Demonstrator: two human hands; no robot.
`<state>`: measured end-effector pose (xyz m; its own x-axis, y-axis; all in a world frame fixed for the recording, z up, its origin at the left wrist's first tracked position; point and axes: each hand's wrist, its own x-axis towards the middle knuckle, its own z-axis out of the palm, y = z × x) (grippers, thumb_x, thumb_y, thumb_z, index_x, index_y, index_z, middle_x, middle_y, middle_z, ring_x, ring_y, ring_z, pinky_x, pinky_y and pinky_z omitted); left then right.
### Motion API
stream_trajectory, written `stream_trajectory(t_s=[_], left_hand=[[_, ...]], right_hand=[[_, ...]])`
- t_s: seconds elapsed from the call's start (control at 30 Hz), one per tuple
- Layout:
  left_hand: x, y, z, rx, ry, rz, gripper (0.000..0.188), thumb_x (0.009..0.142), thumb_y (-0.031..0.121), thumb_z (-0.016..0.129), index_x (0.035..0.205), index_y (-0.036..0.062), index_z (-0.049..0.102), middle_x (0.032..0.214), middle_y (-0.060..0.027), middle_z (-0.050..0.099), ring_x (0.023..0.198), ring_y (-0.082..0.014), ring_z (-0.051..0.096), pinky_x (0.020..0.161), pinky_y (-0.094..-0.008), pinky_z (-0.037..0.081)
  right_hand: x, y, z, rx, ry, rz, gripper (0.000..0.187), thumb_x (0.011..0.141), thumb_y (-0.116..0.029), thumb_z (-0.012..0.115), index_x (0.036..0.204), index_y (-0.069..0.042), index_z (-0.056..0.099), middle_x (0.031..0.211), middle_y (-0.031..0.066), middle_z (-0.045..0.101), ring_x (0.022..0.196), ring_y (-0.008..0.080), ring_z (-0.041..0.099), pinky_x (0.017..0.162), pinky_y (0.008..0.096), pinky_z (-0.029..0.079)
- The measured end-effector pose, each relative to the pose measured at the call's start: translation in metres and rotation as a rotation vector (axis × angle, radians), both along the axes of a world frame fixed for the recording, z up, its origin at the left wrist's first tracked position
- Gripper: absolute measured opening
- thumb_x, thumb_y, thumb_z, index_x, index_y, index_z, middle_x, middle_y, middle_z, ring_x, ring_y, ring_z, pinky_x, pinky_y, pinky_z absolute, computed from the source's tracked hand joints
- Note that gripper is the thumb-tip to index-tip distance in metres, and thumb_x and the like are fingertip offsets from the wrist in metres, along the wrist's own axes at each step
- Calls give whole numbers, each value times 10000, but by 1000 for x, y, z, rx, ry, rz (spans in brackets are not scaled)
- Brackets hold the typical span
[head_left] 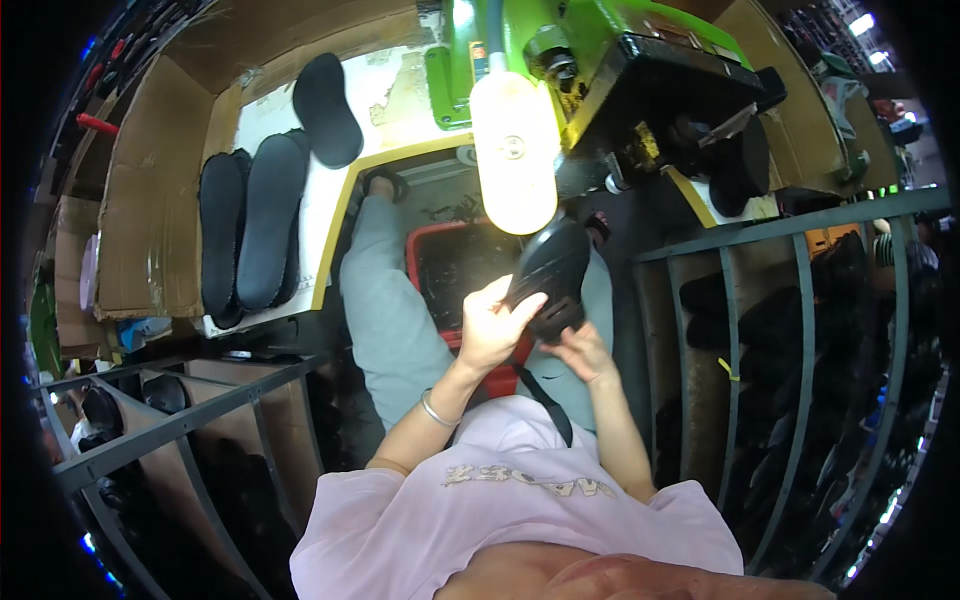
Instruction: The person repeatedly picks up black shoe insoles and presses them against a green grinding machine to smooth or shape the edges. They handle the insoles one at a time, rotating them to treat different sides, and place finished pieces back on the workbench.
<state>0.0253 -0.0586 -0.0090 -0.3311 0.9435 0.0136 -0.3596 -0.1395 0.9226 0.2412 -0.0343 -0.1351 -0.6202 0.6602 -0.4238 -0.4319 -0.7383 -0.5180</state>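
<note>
A glossy black shoe [560, 262] is held up in front of my lap, its rounded end pointing away under the bright lamp. My left hand [490, 328] is closed on its left side, with the thumb across the dark surface. At the shoe's near end is my right hand [584, 352], fingers apart and slightly bent, close against the lower edge. Whether those fingertips press on the shoe is hard to make out. Several black soles lie on the white table to the left, among them a long one [272, 220] and a single one [329, 110].
An oval lamp [513, 150] glows just beyond the shoe. Behind it stands a green and black machine [660, 95]. A cardboard box [150, 190] walls the left side. Metal racks of dark footwear flank me, one rail [800, 232] at right. A red bin [425, 240] sits between my legs.
</note>
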Motion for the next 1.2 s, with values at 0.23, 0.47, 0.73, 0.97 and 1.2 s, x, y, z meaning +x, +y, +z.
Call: stream_trajectory(t_s=[0.23, 0.47, 0.73, 0.97, 1.2], left_hand=[[1, 46, 13, 11, 436, 59, 224, 770, 139, 796, 885, -32, 711, 697, -100, 696, 591, -104, 626, 577, -260, 510], [-21, 67, 43, 34, 750, 112, 223, 768, 183, 807, 774, -7, 690, 571, -2, 583, 511, -46, 422, 466, -256, 349], [-38, 62, 43, -12, 718, 27, 244, 744, 175, 808, 878, -1, 706, 709, -84, 663, 579, -121, 579, 548, -259, 445], [-54, 55, 51, 66, 717, -10, 214, 756, 141, 790, 912, 10, 724, 798, -132, 717, 614, -155, 664, 577, -273, 504], [-50, 16, 29, -71, 230, 61, 135, 768, 36, 783, 780, 5, 652, 630, -5, 604, 566, -24, 521, 517, -188, 424]], right_hand=[[-49, -21, 7, 55, -10, 242, 352, 899, -68, 657, 1227, 21, 563, 1177, 126, 631, 1047, 247, 637, 893, 401, 544], [-101, -25, 30, 94, 149, 185, 486, 887, -138, 687, 1315, -29, 487, 1245, 122, 591, 1111, 262, 603, 902, 450, 531], [-121, -43, 47, 88, 183, 124, 388, 919, -179, 651, 1265, -47, 533, 1214, 94, 615, 1074, 227, 623, 882, 407, 535], [-131, -46, 63, 127, 142, 111, 317, 921, -133, 652, 1214, -44, 572, 1121, 79, 642, 1020, 215, 643, 846, 393, 552], [-86, -53, 73, 167, -15, 332, 227, 895, -110, 677, 1072, 26, 634, 1000, 113, 669, 873, 198, 646, 787, 339, 549]])
